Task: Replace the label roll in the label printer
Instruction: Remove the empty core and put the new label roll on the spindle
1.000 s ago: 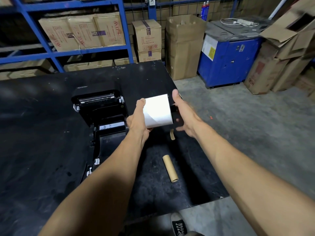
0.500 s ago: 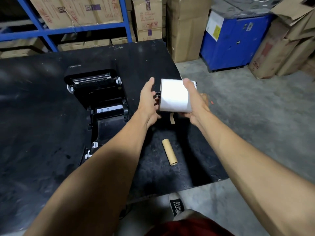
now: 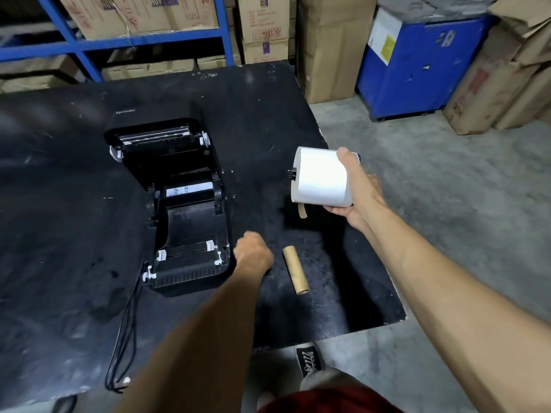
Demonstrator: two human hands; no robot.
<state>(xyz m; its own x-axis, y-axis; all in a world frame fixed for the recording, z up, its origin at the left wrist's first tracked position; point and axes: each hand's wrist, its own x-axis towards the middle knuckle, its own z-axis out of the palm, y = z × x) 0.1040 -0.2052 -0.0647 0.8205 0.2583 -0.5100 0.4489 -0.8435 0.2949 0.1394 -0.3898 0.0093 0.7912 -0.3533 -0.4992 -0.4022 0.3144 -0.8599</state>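
Starting at the left, your label printer (image 3: 176, 204) sits open on the black desk (image 3: 59, 234), lid tipped back away from you and the roll bay bare; "Xprinter" reads in pale letters on the lid's far edge. Black cables (image 3: 119, 347) trail from its near left corner toward the desk's front edge. Just right of the printer's near corner, your left hand (image 3: 253, 253) hovers low over the desk, fingers curled under; whether it holds anything, you cannot tell. Beside it lies an empty cardboard core (image 3: 295, 269), long axis running toward and away from you. Farther right, your right hand (image 3: 356, 189) grips the white label roll (image 3: 322, 177) above the desk's right edge, axis lying left to right, a black spindle end poking out of its left face and a brown strip hanging below. Behind stand a blue rack (image 3: 143, 46), cartons with red print too blurred to read, and a blue cabinet (image 3: 417, 70).
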